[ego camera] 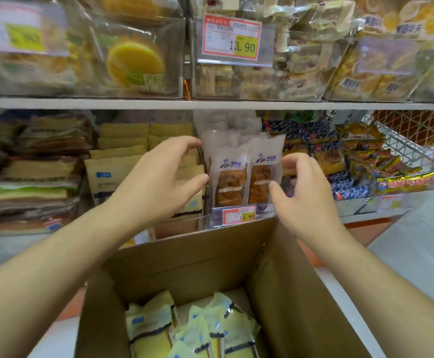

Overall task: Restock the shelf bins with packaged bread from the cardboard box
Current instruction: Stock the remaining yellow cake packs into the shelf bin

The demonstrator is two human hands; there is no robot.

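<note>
An open cardboard box stands below me with several pale yellow bread packs in its bottom. On the lower shelf, a clear bin with an 11.90 price tag holds upright white packs of brown bread. My left hand hovers at the left side of those packs, fingers spread and loosely bent, holding nothing. My right hand hovers at their right side, fingers relaxed, also holding nothing. The bin to the left holds matching pale yellow packs.
Stacked sandwich packs fill the far left of the lower shelf. Blue and orange snack packs and a white wire basket lie to the right. The upper shelf carries clear bins of bread close overhead.
</note>
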